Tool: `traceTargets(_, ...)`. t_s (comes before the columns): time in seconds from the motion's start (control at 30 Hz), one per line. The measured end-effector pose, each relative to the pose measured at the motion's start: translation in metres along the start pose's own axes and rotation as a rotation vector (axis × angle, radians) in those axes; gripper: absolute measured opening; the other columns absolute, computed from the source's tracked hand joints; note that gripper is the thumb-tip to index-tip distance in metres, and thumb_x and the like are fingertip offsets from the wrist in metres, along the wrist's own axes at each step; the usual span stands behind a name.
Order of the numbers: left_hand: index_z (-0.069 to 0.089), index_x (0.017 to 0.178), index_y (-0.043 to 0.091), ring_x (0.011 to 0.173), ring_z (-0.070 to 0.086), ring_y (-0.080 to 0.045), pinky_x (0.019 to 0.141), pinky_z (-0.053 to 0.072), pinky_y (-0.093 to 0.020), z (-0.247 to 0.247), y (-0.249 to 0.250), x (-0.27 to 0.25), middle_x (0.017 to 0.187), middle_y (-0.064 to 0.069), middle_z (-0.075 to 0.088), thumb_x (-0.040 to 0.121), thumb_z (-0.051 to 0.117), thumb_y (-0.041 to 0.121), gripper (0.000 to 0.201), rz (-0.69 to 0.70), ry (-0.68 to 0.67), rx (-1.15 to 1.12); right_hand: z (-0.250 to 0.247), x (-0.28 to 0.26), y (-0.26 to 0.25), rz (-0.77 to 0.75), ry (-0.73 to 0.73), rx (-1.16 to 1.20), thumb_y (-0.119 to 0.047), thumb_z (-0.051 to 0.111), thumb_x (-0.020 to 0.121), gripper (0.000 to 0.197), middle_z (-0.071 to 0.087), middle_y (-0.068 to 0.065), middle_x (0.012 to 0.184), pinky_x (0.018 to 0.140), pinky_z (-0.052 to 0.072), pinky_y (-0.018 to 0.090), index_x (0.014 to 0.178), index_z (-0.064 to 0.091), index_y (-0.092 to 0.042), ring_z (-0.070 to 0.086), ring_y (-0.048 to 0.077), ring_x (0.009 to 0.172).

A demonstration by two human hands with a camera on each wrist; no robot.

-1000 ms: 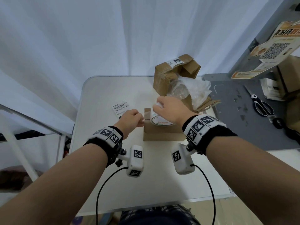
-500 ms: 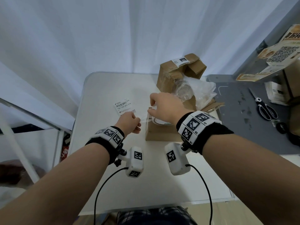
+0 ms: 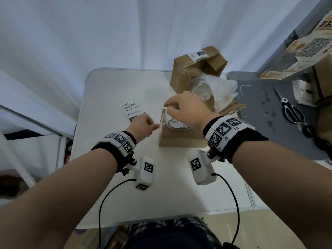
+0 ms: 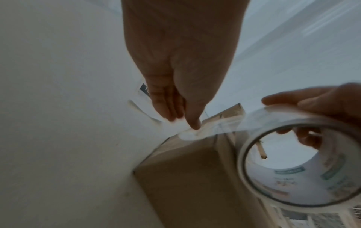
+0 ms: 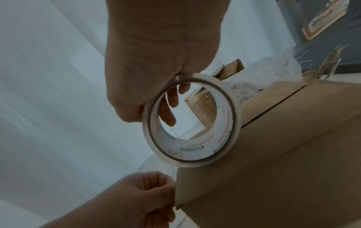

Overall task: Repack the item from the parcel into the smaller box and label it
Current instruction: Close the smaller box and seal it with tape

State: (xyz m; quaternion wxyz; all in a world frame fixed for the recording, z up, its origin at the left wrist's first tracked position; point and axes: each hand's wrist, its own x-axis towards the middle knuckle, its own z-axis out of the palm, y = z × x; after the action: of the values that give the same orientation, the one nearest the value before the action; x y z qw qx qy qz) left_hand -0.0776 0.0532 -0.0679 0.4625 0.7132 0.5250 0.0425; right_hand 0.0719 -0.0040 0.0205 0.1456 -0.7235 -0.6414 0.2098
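Note:
The small brown box (image 3: 181, 141) (image 4: 195, 177) (image 5: 273, 154) stands mid-table with its flaps closed. My right hand (image 3: 183, 108) grips a roll of clear tape (image 3: 177, 122) (image 4: 296, 162) (image 5: 192, 121) over the box's left top edge, fingers through the core. A strip of tape (image 4: 215, 128) runs from the roll to my left hand (image 3: 143, 124) (image 4: 187, 117), which pinches its free end at the box's left side. The white shipping label (image 3: 132, 109) lies on the table behind my left hand. The opened parcel (image 3: 190, 72) stands behind.
Crumpled clear plastic wrap (image 3: 215, 88) spills from the parcel. Scissors (image 3: 291, 109) lie on the grey surface (image 3: 269, 123) to the right, with cardboard boxes and printed paper (image 3: 309, 45) beyond. White curtain hangs behind the white table (image 3: 107, 90).
My right hand has lifted the roll off the box top and shifted it left. A strip of tape now stretches to my left hand, which has dropped slightly along the box's left side.

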Motion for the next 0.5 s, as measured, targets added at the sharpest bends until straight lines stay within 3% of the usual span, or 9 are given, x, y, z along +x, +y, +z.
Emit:
traceTargets(0.07,0.058,0.074,0.007,0.06,0.06,-0.016,0.064,0.056,-0.026,-0.006,0.01,-0.005,0.072,-0.012,0.063,0.087,0.063,0.012,0.015,0.047,-0.025,-0.16,0.0,0.0,0.001,-0.016,0.0,-0.002,-0.02,0.047,0.087,0.033,0.066,-0.006,0.081,0.1,0.039,0.041,0.112,0.069,-0.019,0.055,0.02,0.099)
traceTargets(0.1,0.062,0.08,0.001,0.061,0.061,-0.016,0.062,0.056,-0.02,-0.007,0.016,-0.009,0.076,-0.017,0.065,0.089,0.059,0.007,0.011,0.051,-0.022,-0.235,0.0,0.0,0.002,-0.024,-0.002,-0.005,-0.019,0.047,0.087,0.033,0.061,-0.008,0.078,0.1,0.039,0.041,0.112,0.068,-0.019,0.055,0.02,0.099)
traceTargets(0.17,0.063,0.099,-0.007,0.068,0.064,-0.017,0.062,0.056,-0.016,-0.01,0.025,-0.013,0.087,-0.023,0.064,0.091,0.049,-0.002,0.016,0.0,-0.043,-0.411,0.001,-0.001,0.005,-0.038,-0.007,-0.011,-0.019,0.047,0.087,0.033,0.056,-0.01,0.075,0.1,0.038,0.042,0.113,0.068,-0.018,0.053,0.021,0.098)
traceTargets(0.23,0.06,0.105,-0.003,0.075,0.065,-0.019,0.067,0.057,-0.019,-0.013,0.03,-0.016,0.09,-0.021,0.064,0.093,0.042,-0.005,0.022,-0.106,-0.134,-0.534,0.003,0.0,0.009,-0.046,-0.002,-0.009,-0.019,0.047,0.087,0.033,0.055,-0.011,0.072,0.1,0.038,0.043,0.112,0.069,-0.018,0.049,0.017,0.09)
traceTargets(0.3,0.063,0.091,0.003,0.081,0.064,-0.018,0.079,0.055,-0.025,-0.017,0.033,-0.019,0.091,-0.015,0.063,0.092,0.041,-0.005,0.023,-0.119,-0.259,-0.501,0.004,0.0,0.01,-0.051,0.01,-0.006,-0.02,0.047,0.087,0.032,0.055,-0.011,0.069,0.101,0.038,0.043,0.11,0.069,-0.019,0.046,0.013,0.085)
traceTargets(0.37,0.063,0.085,0.013,0.087,0.061,-0.016,0.088,0.048,-0.024,-0.021,0.034,-0.021,0.096,-0.012,0.061,0.092,0.04,-0.007,0.031,-0.105,-0.365,-0.435,0.005,-0.001,0.008,-0.047,0.018,-0.003,-0.02,0.047,0.087,0.032,0.057,-0.01,0.072,0.102,0.037,0.04,0.11,0.069,-0.019,0.05,0.016,0.087)
traceTargets(0.5,0.059,0.113,0.002,0.1,0.048,-0.015,0.081,0.039,-0.019,-0.022,0.034,-0.02,0.106,-0.009,0.053,0.088,0.032,-0.013,0.04,-0.108,-0.506,-0.385,0.004,-0.004,0.006,-0.032,0.025,-0.002,-0.019,0.048,0.087,0.032,0.068,-0.003,0.086,0.101,0.035,0.038,0.112,0.068,-0.02,0.051,0.02,0.102)
